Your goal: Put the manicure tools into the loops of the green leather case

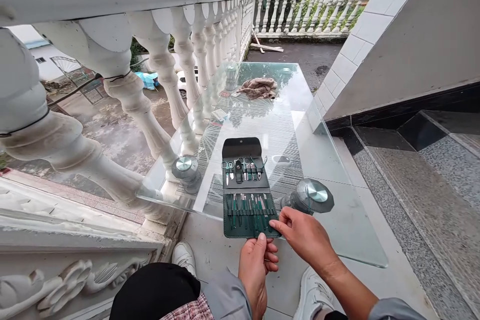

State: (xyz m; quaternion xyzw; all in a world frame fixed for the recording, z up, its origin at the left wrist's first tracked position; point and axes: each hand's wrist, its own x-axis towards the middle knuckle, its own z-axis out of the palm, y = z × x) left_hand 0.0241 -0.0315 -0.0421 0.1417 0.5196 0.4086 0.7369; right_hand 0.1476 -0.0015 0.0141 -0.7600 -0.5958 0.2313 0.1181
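A dark green manicure case [243, 190] lies unfolded on the glass table [348, 225], near its front edge. Scissors, clippers and other small metal tools sit in its upper half; several slim green-handled tools stand under a strap in the lower half. My left hand [258, 262] is closed at the case's bottom edge, thumb on top and fingers curled below. At the lower right corner, my right hand [307, 235] has its thumb on the case and its fingers bent. A thin dark green stick [308, 200] shows just above its knuckles; whether the hand holds it is unclear.
A crumpled brown cloth [258, 88] and a small card [220, 115] lie farther back on the glass. Round metal-capped legs [315, 192] support the table. White balusters [161, 60] run along the left; stone steps [423, 185] rise at right.
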